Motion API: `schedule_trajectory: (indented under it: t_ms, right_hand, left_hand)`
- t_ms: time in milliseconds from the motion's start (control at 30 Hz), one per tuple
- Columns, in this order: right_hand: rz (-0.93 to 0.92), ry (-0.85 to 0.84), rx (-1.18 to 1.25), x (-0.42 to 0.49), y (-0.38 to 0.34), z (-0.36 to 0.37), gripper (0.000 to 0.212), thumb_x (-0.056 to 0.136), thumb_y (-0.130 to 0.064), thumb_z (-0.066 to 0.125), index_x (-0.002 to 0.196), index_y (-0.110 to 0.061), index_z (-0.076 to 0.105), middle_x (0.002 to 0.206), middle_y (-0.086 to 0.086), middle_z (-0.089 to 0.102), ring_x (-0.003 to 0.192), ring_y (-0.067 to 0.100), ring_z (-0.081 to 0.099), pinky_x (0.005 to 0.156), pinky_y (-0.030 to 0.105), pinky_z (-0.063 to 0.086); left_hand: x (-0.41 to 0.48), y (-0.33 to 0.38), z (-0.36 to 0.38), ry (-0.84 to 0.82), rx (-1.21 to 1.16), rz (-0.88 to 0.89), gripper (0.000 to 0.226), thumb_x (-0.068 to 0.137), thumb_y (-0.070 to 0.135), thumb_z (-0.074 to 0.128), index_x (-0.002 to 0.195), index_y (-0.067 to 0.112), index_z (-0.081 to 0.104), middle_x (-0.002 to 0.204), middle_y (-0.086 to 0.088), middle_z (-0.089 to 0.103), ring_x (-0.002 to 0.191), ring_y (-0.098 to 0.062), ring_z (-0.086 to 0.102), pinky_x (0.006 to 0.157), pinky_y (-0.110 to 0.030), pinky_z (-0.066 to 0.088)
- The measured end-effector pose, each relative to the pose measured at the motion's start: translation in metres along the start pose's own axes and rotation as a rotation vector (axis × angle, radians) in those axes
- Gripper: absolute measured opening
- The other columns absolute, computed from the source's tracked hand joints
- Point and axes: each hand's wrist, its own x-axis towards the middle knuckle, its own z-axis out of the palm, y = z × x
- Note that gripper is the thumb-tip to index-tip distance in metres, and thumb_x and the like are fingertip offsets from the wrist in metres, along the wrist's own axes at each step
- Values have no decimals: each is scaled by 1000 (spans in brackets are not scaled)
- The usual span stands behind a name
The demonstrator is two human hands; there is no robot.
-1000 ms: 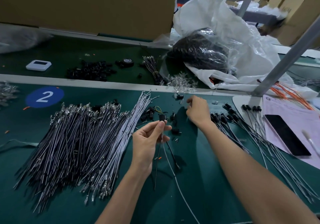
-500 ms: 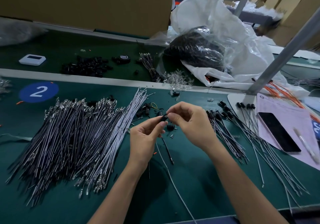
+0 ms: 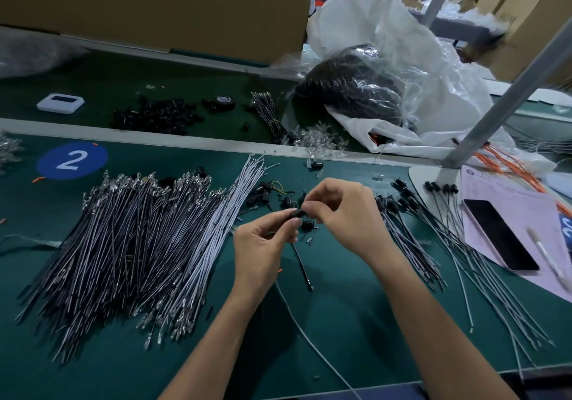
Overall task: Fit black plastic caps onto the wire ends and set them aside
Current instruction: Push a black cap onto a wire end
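Note:
My left hand [image 3: 263, 241] pinches the top ends of thin wires [image 3: 301, 263] that hang down from it over the green mat. My right hand [image 3: 340, 214] meets it from the right and pinches a small black cap [image 3: 298, 213] at the wire tips. Loose black caps [image 3: 263, 194] lie on the mat just beyond my hands. A big fan of uncapped grey wires [image 3: 133, 245] lies to the left. Capped wires [image 3: 433, 235] lie spread out to the right.
A phone [image 3: 500, 234] and pen lie on pink paper at the right. Beyond the white divider strip [image 3: 154, 139] sit a heap of black parts [image 3: 154, 115], a white device [image 3: 60, 102] and a plastic bag [image 3: 371, 84]. A metal post [image 3: 507, 96] stands at right.
My right hand came back from the loose caps beyond my left hand and now meets it at the wire tips with a cap. The view has shifted slightly.

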Motion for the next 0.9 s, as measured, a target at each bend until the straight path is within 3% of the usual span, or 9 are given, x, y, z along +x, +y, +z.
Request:
schedule_trajectory:
  t_ms: [200,333,600,733,900]
  right_hand:
    - [62,-150,235,4,-1,-13,8,82,-3,74,75,-4,70,62,9,69,52,11,58,53,17,46]
    - [113,-193,297,6,2,-14,12,84,-2,71,73,-5,67,60,7,66,51,11,55,51,18,45]
    - [144,-154,277,8,2,-2,14,85,-4,71,72,-1,66,60,13,64,48,13,53,48,17,42]
    - [172,-108,216,7,2,0,18,86,-10,71,69,-8,65,59,10,67,49,11,55,49,18,42]
    - [211,-58,329,3,3,-1,19,88,-6,69,69,-8,64,56,2,65,46,8,53,46,15,41]
  left_hand:
    - [-3,4,-1,-38,-69,0,17,80,0,74,79,17,77,67,-6,73,54,-15,66,57,-22,55]
    - [-2,4,-1,-68,-77,3,16,80,0,73,78,15,76,65,-6,73,53,-15,65,56,-24,56]
    - [-3,3,-3,-40,-53,-9,14,82,-1,72,76,11,75,64,-7,72,52,-17,65,54,-24,55]
    - [-4,3,1,-6,-35,-3,14,82,-1,72,75,11,74,63,-7,71,51,-16,63,53,-24,55]
    - [-4,5,4,-14,-93,-45,13,83,-1,70,76,8,74,63,-7,71,52,-14,64,53,-23,54]
